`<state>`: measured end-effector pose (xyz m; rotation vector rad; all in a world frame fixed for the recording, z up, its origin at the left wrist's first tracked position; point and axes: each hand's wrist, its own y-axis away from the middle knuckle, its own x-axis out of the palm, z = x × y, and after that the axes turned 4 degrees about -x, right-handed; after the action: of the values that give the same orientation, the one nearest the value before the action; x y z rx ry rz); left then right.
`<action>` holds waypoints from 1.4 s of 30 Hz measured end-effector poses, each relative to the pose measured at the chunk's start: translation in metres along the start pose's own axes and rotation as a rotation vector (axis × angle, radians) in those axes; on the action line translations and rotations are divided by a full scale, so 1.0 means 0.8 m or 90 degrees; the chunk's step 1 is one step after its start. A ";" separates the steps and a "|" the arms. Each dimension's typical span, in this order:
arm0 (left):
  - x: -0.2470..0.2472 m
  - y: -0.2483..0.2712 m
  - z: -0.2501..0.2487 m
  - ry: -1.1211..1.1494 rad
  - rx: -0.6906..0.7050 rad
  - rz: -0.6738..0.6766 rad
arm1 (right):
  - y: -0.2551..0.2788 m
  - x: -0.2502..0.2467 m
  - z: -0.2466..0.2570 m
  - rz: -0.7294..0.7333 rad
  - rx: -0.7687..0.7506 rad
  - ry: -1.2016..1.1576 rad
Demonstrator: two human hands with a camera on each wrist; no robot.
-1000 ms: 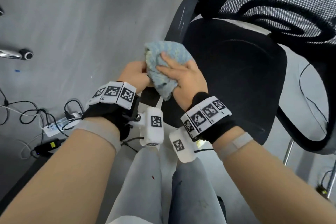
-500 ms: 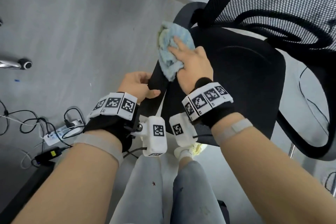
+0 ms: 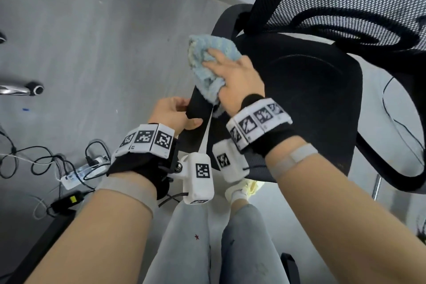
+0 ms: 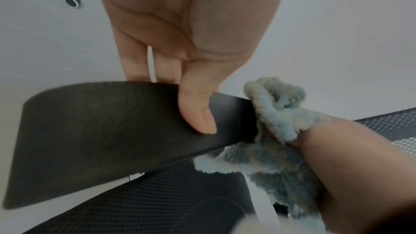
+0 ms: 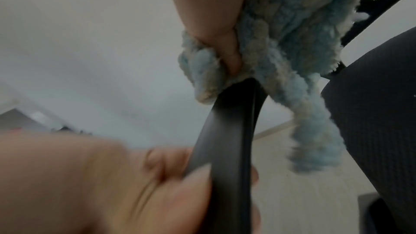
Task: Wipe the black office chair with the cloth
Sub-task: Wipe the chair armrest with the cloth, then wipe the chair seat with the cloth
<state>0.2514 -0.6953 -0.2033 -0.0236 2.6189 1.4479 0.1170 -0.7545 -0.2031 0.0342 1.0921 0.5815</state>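
The black office chair [image 3: 306,99] stands ahead, its mesh back at the upper right. Its left armrest [image 3: 199,108] [image 4: 108,131] [image 5: 234,140] runs toward me. My left hand [image 3: 173,113] [image 4: 191,51] grips the near end of the armrest, thumb on top, fingers underneath. My right hand [image 3: 232,78] [image 5: 211,15] holds the fluffy light-blue cloth [image 3: 207,64] [image 4: 279,131] [image 5: 290,42] wrapped over the armrest further along, the thumb dug into the cloth underneath. A loose end of the cloth hangs down beside the seat.
Grey floor lies to the left, with a power strip [image 3: 80,172] and tangled cables at the lower left. A chrome leg with a castor [image 3: 34,89] pokes in from the left edge. My legs and a pale shoe [image 3: 242,189] are below the seat front.
My right hand has slid the cloth along the armrest away from me, toward the chair back. The left hand let go of the cloth and now grips the armrest's near end.
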 end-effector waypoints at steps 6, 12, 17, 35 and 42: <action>0.007 -0.001 0.014 0.043 0.067 -0.085 | -0.049 -0.014 -0.018 -0.023 0.075 -0.045; 0.019 0.003 0.032 0.097 0.135 -0.142 | 0.035 0.036 -0.023 -0.034 -0.114 -0.061; 0.026 0.003 0.048 0.108 0.155 -0.185 | 0.098 0.075 -0.064 -0.100 -0.078 -0.269; 0.171 0.003 0.058 0.111 0.262 -0.240 | 0.165 0.036 -0.272 -0.334 0.314 -0.450; 0.168 -0.048 0.148 -0.165 0.060 -0.218 | 0.152 0.090 -0.239 -0.071 0.252 -0.216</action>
<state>0.1361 -0.6087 -0.3162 -0.2442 2.3301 1.1298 -0.0729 -0.6661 -0.3161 0.4003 0.8563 0.2392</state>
